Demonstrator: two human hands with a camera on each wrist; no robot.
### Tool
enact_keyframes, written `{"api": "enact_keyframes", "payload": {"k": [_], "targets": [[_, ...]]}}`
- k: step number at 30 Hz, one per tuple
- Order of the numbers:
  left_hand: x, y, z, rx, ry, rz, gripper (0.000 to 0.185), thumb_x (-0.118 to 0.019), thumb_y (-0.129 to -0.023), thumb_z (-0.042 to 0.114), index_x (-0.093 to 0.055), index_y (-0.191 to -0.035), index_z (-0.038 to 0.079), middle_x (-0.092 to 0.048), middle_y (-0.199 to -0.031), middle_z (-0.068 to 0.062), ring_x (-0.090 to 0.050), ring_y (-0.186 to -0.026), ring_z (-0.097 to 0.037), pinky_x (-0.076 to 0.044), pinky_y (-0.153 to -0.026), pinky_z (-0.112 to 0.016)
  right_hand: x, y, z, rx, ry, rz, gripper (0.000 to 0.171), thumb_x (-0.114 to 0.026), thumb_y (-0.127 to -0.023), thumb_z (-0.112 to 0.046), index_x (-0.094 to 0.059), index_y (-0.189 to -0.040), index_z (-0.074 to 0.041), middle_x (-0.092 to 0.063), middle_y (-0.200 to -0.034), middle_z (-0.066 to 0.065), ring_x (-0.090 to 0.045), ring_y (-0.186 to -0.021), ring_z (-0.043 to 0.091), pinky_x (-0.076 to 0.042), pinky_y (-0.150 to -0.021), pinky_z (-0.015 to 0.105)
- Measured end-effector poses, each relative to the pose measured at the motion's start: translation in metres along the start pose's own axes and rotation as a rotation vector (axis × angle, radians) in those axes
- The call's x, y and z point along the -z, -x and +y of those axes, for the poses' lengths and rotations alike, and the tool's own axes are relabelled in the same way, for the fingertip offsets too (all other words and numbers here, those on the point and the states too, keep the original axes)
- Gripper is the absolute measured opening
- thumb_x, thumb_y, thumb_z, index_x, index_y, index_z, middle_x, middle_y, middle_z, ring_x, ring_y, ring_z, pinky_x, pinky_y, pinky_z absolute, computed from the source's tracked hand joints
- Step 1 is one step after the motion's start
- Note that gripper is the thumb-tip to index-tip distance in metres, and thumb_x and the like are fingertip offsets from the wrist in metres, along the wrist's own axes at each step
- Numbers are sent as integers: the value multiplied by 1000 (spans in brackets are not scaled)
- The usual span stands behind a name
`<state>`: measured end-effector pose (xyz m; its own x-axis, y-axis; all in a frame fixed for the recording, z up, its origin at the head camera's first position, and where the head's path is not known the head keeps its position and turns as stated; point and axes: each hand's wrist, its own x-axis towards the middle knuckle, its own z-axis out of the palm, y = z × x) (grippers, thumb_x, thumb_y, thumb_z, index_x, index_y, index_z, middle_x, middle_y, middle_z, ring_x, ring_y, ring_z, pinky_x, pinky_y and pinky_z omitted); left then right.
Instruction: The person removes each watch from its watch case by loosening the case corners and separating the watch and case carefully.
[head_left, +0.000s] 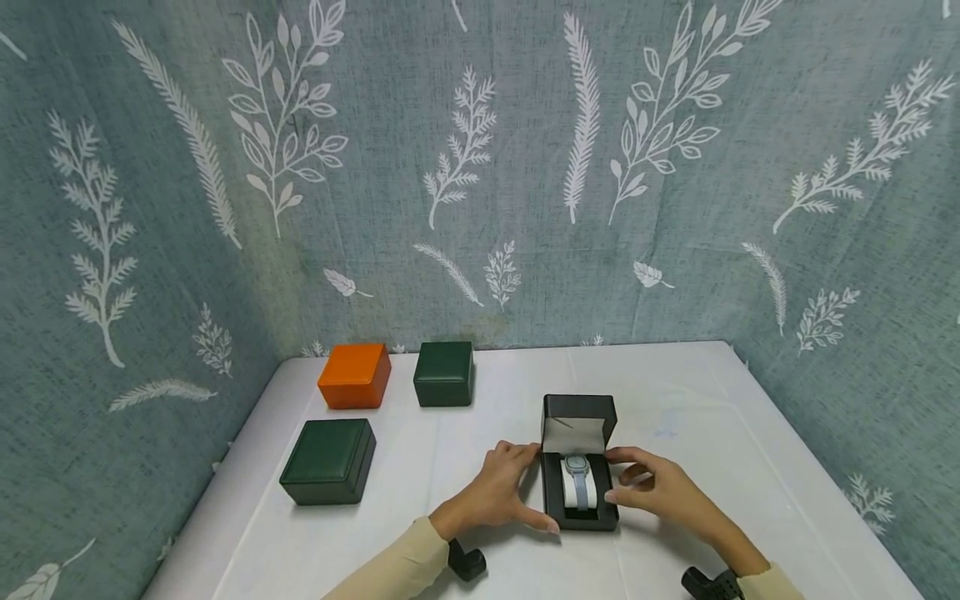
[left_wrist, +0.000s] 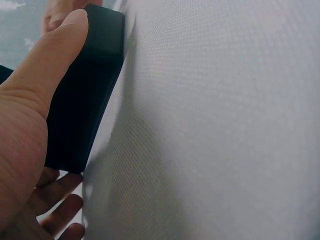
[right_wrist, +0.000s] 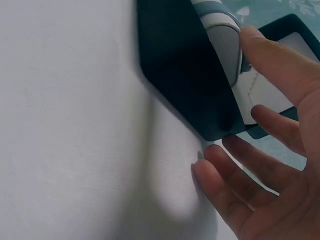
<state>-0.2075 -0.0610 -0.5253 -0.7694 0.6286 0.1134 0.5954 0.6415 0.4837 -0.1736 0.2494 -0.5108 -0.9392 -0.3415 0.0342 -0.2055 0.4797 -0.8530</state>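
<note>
Head view: a watch [head_left: 577,468] with a pale blue strap was wrapped around a white cushion [head_left: 567,487], right between the person's two hands. It sat inside a black box [head_left: 555,500], whose lid [head_left: 579,407] stood raised on the side away from the hands, showing its pale lining.

The left hand [head_left: 504,492] lay along the box's left side, thumb and fingers spread well apart: thumb at the near corner, fingertips up by the hinge end. The right hand [head_left: 663,492] was at the opposite side, its thumb and index finger parted too, the thumb by the rim next to the cushion. In the right wrist view the other fingers were loosely bent and separate; I couldn't tell how firmly that thumb pressed, if at all.

Both hands came out of beige sleeves [head_left: 408,558], a black device [head_left: 468,564] strapped at each wrist. Off to the left of the left hand, well apart, sat a large green box [head_left: 326,458], closed. Beyond it, ahead and to the left of that hand, were an orange box [head_left: 354,375] and a smaller green box [head_left: 442,373], also closed.

Everything stood on a white-covered counter [head_left: 750,450]. Past both hands hung a blue-green cloth [head_left: 517,167] printed with white leaves.
</note>
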Motion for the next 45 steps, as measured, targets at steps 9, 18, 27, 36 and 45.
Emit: {"api": "enact_keyframes", "payload": {"k": [9,18,27,36,45], "targets": [[-2,1,0,7,17,-2,118,-91,-65,62,-42,-156,5,-53,-150,-7,-43,-125,-20,-37,-106,-47,-4,5,5,52,36,-11,69,-87,-84,-37,-59,-142,-11,-64,-131,7,-65,-104,21,-56,-84,30],[4,2,0,30,60,-15,118,-90,-67,63,-41,-157,6,-52,-150,-6,-41,-127,-19,-37,-106,-42,-6,3,4,61,72,-11,71,-86,-85,-39,-59,-143,-8,-66,-123,5,-63,-103,19,-55,-84,30],[15,4,-5,-3,349,94,72,-91,-78,43,-65,-136,10,-71,-109,0,-64,-92,-12,-53,-82,-27,-7,3,5,43,62,-35,72,-84,-86,-39,-57,-146,-9,-65,-127,7,-62,-106,22,-55,-85,30],[14,-11,4,-103,286,53,71,-93,-75,42,-66,-133,10,-63,-100,3,-59,-77,-6,-50,-67,-17,-5,3,3,49,40,-34,70,-84,-88,-35,-57,-146,-7,-65,-124,7,-61,-105,21,-55,-84,30],[11,-22,13,-84,55,30,83,-90,-71,59,-67,-135,12,-52,-92,10,-47,-77,-1,-41,-64,-15,-6,3,5,58,33,-36,69,-84,-87,-34,-57,-146,-7,-65,-123,6,-61,-105,22,-54,-84,30]]}}
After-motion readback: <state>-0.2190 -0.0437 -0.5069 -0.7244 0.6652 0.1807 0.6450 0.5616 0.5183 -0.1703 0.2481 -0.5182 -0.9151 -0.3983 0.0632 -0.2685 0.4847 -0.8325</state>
